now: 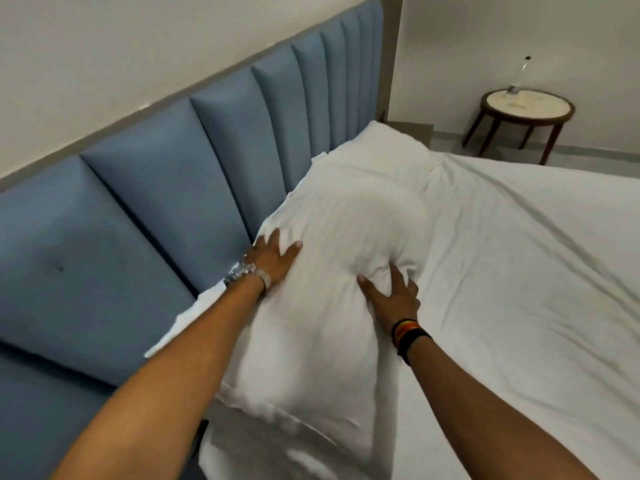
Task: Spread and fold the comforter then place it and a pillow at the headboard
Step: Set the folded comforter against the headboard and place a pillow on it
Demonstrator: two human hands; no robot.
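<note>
A plump white pillow lies along the blue padded headboard, its long side against the panels. My left hand, with a metal watch at the wrist, rests flat on the pillow's headboard side, fingers spread. Spread the same way, my right hand, with dark bands at the wrist, presses a dent into the pillow's bed side. A second white pillow sits beyond it at the far end of the headboard. More white bedding shows beneath the near end of the pillow; I cannot tell whether it is the comforter.
The white sheet covers the bed to the right, lightly creased. Past the bed's far corner stands a round wooden side table with a glass bottle on it. White walls rise behind the headboard.
</note>
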